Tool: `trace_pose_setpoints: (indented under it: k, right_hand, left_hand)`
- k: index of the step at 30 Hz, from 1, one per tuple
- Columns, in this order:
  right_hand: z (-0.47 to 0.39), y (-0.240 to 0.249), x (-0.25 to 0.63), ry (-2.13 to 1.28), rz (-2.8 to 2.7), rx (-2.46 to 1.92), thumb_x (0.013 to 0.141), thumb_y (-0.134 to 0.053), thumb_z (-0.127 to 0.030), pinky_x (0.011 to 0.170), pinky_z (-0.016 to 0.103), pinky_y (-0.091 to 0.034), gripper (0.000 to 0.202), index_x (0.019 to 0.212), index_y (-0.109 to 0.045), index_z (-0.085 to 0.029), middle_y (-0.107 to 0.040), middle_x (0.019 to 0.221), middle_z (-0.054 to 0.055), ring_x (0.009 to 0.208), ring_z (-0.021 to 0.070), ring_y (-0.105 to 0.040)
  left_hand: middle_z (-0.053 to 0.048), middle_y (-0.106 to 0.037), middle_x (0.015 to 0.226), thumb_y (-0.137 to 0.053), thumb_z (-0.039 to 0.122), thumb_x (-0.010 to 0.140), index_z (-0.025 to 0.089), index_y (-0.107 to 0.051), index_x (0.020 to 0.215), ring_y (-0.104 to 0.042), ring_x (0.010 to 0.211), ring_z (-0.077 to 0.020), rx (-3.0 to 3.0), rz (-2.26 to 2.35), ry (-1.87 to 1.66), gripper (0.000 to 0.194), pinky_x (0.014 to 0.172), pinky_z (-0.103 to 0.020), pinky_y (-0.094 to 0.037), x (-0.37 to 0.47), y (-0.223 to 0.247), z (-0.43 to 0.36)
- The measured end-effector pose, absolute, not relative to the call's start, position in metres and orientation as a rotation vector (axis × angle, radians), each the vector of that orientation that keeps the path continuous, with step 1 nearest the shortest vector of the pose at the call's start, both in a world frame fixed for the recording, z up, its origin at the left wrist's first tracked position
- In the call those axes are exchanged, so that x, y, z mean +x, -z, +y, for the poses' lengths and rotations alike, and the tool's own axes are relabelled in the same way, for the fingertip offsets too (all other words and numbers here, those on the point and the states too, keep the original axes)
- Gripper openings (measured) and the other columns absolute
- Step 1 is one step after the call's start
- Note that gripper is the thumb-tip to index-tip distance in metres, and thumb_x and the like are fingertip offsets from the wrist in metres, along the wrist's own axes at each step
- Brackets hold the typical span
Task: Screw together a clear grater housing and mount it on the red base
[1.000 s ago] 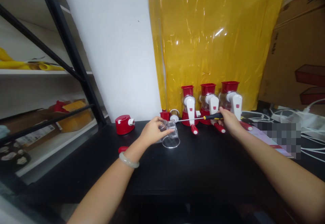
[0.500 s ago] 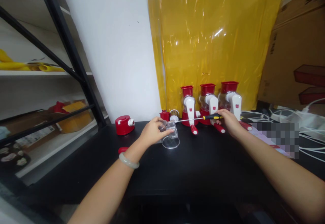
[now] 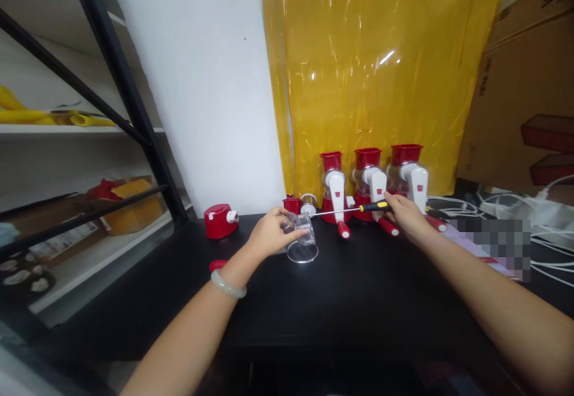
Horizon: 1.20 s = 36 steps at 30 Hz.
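Note:
My left hand is closed around a clear plastic grater body, whose round rim faces me just over the black table. My right hand grips the black and yellow handle of a screwdriver. Its thin metal shaft points left, and the tip meets or lies very near the clear body; exact contact I cannot make out. Behind the clear body lie a grater drum with a white end and a red hopper part. A red base with a white knob stands left of my left hand.
Three red and white rotary graters stand in a row at the back, crank handles toward me. A red handle piece lies by my left wrist. White cables and a printed sheet are at right; a shelf rack is at left.
Almost nothing differs. Both hands keep their hold on the clear body and the screwdriver; the whole view has shifted very slightly.

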State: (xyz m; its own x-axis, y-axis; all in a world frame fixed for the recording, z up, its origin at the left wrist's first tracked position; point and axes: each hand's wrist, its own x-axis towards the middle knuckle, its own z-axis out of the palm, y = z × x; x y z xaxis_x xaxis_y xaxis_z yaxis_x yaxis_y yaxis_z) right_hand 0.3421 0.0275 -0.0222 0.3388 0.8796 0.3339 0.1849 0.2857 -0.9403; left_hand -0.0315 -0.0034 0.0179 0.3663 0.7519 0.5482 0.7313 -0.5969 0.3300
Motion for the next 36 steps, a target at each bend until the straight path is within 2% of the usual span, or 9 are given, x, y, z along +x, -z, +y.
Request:
trace_pose_setpoints:
  k: [6, 13, 18, 21, 23, 26, 29, 32, 36]
  right_hand:
    - [0.025, 0.019, 0.340, -0.613, -1.152, -1.222, 0.087, -0.062, -0.067, 0.041, 0.023, -0.031, 0.049, 0.073, -0.059, -0.021, -0.049, 0.045, -0.003, 0.042, 0.0107, -0.043]
    - [0.021, 0.015, 0.338, -0.643, -1.109, -1.251, 0.084, -0.065, -0.071, 0.040, 0.024, -0.028, 0.053, 0.070, -0.059, -0.020, -0.046, 0.043, -0.003, 0.040, 0.0108, -0.040]
    - [0.028, 0.019, 0.344, -0.566, -1.154, -1.302, 0.089, -0.058, -0.071, 0.043, 0.026, -0.037, 0.054, 0.069, -0.059, -0.021, -0.054, 0.048, 0.001, 0.044, 0.0137, -0.049]
    - [0.033, 0.022, 0.345, -0.641, -1.111, -1.207, 0.089, -0.062, -0.063, 0.048, 0.028, -0.045, 0.045, 0.069, -0.057, -0.023, -0.059, 0.054, 0.002, 0.048, 0.0153, -0.054]
    - [0.035, 0.023, 0.343, -0.770, -1.038, -1.064, 0.084, -0.069, -0.052, 0.050, 0.029, -0.048, 0.034, 0.071, -0.056, -0.023, -0.062, 0.058, 0.001, 0.050, 0.0155, -0.056]
    - [0.035, 0.022, 0.340, -0.890, -0.960, -0.902, 0.076, -0.072, -0.040, 0.049, 0.029, -0.047, 0.026, 0.071, -0.054, -0.023, -0.061, 0.058, 0.000, 0.050, 0.0148, -0.054]
    - [0.033, 0.020, 0.338, -0.879, -0.966, -0.876, 0.074, -0.071, -0.037, 0.047, 0.027, -0.044, 0.024, 0.069, -0.053, -0.023, -0.057, 0.055, -0.001, 0.049, 0.0139, -0.051]
    - [0.033, 0.020, 0.339, -0.831, -1.008, -0.892, 0.077, -0.071, -0.039, 0.046, 0.027, -0.042, 0.025, 0.071, -0.053, -0.023, -0.055, 0.053, -0.002, 0.048, 0.0137, -0.050]
    - [0.033, 0.022, 0.341, -0.723, -1.079, -1.029, 0.081, -0.072, -0.054, 0.043, 0.027, -0.038, 0.036, 0.074, -0.054, -0.024, -0.055, 0.053, -0.002, 0.045, 0.0140, -0.049]
  left_hand:
    - [-0.010, -0.069, 0.115, -0.078, 0.060, 0.080, 0.020, -0.072, 0.075, -0.071, 0.101, -0.0260, 2.559, 1.406, -1.054, 0.041, 0.100, -0.043, -0.056, -0.031, -0.019, -0.005]
    - [-0.011, -0.069, 0.116, -0.078, 0.060, 0.080, 0.020, -0.073, 0.075, -0.072, 0.097, -0.0261, 2.552, 1.418, -1.049, 0.041, 0.097, -0.045, -0.057, -0.031, -0.019, -0.004]
    - [-0.010, -0.068, 0.115, -0.078, 0.059, 0.081, 0.020, -0.072, 0.074, -0.071, 0.100, -0.0263, 2.553, 1.394, -1.062, 0.040, 0.098, -0.046, -0.056, -0.031, -0.019, -0.004]
    - [-0.010, -0.068, 0.114, -0.079, 0.058, 0.081, 0.020, -0.072, 0.075, -0.071, 0.101, -0.0265, 2.556, 1.391, -1.061, 0.039, 0.099, -0.046, -0.056, -0.030, -0.020, -0.005]
    - [-0.010, -0.068, 0.115, -0.079, 0.058, 0.080, 0.020, -0.072, 0.075, -0.071, 0.101, -0.0265, 2.558, 1.393, -1.065, 0.039, 0.099, -0.045, -0.056, -0.030, -0.020, -0.005]
    - [-0.010, -0.069, 0.116, -0.078, 0.060, 0.081, 0.020, -0.072, 0.076, -0.071, 0.100, -0.0265, 2.555, 1.409, -1.051, 0.040, 0.099, -0.046, -0.056, -0.031, -0.019, -0.005]
    - [-0.010, -0.069, 0.116, -0.078, 0.061, 0.081, 0.020, -0.073, 0.077, -0.071, 0.100, -0.0265, 2.567, 1.406, -1.045, 0.041, 0.100, -0.046, -0.056, -0.031, -0.019, -0.004]
    - [-0.011, -0.069, 0.117, -0.078, 0.060, 0.081, 0.020, -0.073, 0.076, -0.071, 0.101, -0.0266, 2.563, 1.412, -1.045, 0.041, 0.100, -0.045, -0.055, -0.031, -0.019, -0.005]
    - [-0.011, -0.069, 0.116, -0.079, 0.058, 0.081, 0.020, -0.072, 0.075, -0.071, 0.101, -0.0266, 2.547, 1.416, -1.047, 0.039, 0.100, -0.044, -0.055, -0.030, -0.021, -0.006]
